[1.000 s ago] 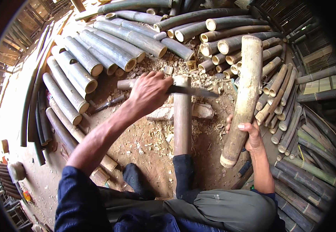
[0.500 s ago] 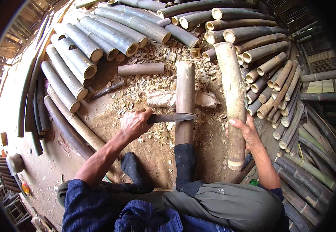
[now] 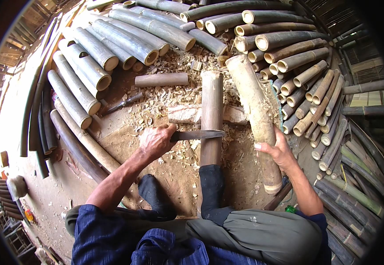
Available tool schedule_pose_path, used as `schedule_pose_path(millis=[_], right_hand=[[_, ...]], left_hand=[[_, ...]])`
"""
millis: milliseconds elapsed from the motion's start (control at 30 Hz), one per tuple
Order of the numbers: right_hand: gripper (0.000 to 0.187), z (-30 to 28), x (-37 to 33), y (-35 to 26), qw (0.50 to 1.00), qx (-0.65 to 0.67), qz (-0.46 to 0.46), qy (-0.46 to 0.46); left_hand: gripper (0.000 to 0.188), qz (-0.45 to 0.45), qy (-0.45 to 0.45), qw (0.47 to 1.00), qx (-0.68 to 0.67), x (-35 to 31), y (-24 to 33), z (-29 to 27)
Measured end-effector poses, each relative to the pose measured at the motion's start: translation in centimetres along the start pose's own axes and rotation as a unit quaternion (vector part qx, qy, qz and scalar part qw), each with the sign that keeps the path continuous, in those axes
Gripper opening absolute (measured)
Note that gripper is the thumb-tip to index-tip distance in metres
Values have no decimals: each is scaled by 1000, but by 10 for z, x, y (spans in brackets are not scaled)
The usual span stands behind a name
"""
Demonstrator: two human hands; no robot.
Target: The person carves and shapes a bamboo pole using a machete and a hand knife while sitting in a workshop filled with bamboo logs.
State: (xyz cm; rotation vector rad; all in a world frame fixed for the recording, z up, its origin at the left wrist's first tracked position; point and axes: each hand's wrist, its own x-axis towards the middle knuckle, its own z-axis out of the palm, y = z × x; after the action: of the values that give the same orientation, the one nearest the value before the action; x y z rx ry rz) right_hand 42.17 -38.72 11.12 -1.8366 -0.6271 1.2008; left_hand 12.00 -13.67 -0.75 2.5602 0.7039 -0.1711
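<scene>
My left hand (image 3: 157, 140) is closed round the handle of a knife (image 3: 196, 135), its blade lying level across a brown bamboo tube (image 3: 211, 101). That tube points away from me, its near end against my dark-socked foot (image 3: 211, 190). Beneath its middle runs a pale, rough block (image 3: 185, 114) set crosswise. On the right, my right hand (image 3: 278, 151) grips a thick, pale bamboo length (image 3: 251, 95) with a scraped surface. Its far end leans left, close to the brown tube, and its near end is by my right knee. Some of the right fingers are hidden behind it.
Cut bamboo poles (image 3: 152, 28) lie along the far side, with a stack of bamboo tubes (image 3: 304, 66) at the right. A short brown bamboo piece (image 3: 161, 80) and a dark tool (image 3: 123, 102) rest among wood shavings (image 3: 174, 95). Long poles (image 3: 79, 137) flank the left.
The far end of the pale bamboo has swung left toward the brown tube, and its near end has shifted slightly right. My left hand and the knife have barely moved.
</scene>
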Motion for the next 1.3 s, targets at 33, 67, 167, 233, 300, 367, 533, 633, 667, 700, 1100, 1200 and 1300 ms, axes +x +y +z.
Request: schedule_pose_path(millis=[33, 67, 167, 233, 300, 367, 533, 633, 667, 700, 1100, 1200, 1300], right_hand=[[88, -2, 1, 4, 998, -44, -38, 5], [87, -4, 3, 12, 993, -88, -76, 10], [84, 4, -3, -8, 959, -265, -97, -6], [85, 7, -4, -9, 925, -347, -144, -57], [86, -3, 1, -1, 755, -520, -384, -116], [78, -17, 33, 3, 560, -600, -557, -126], [76, -9, 70, -8, 561, -732, -332, -197], [64, 2, 38, 6, 597, -590, -483, -248], [57, 5, 28, -16, 553, -567, -561, -241], [55, -4, 52, 3, 585, -517, -581, -228], [50, -32, 89, 16, 562, -663, -473, -148], [61, 15, 55, -9, 557, -693, -430, -160], [42, 10, 50, -12, 544, -535, -622, -174]], left_hand=[[21, -4, -6, 1000, -1, 1, 1, -1], [19, 1, 2, 1000, 9, 2, 0, 1], [14, -3, 4, 1000, 30, 3, -4, 7], [12, -18, -22, 999, 33, 6, -4, 5], [13, -3, -11, 999, 37, 8, -8, 4], [13, -6, -28, 999, 40, 12, -2, -1], [11, -16, -26, 997, 71, 9, -13, 7], [8, -20, -33, 996, 76, 10, -6, 6], [10, -11, -32, 996, 77, 8, -6, 6], [11, -2, -31, 996, 78, 7, -6, 5], [14, -2, -36, 996, 84, 19, 3, 17], [10, -19, -36, 995, 95, 2, -14, 10], [9, -24, -6, 997, 67, 10, -6, 11]])
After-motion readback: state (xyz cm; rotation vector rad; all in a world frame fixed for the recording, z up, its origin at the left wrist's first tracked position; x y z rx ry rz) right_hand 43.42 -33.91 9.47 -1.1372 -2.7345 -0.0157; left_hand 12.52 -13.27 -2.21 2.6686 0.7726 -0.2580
